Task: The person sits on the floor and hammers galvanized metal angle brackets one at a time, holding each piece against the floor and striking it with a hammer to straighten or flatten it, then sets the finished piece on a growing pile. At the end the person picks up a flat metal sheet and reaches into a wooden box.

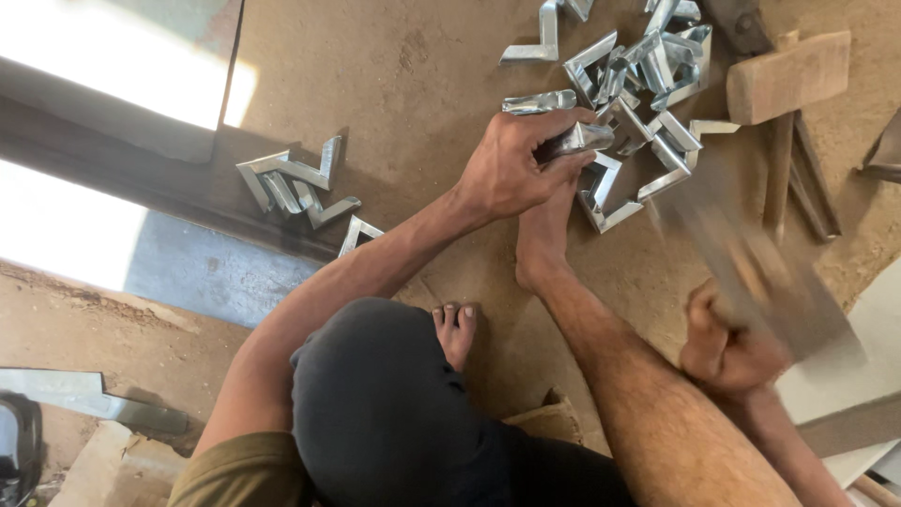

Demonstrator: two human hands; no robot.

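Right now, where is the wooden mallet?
In the head view, the wooden mallet lies at upper right on the dirt floor, just right of the pile of metal brackets.

Hard daylight enters from the upper left, blowing out two patches of floor (113, 56) to pure white. The metal pieces (648, 66) right of that glare glint and cast short, dark shadows. The tool (751, 272) is smeared by motion blur; the rest is sharp.

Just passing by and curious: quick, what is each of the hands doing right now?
Left hand: closed around a bent shiny metal piece on the ground.
Right hand: closed on the handle of a motion-blurred tool; its kind cannot be told.
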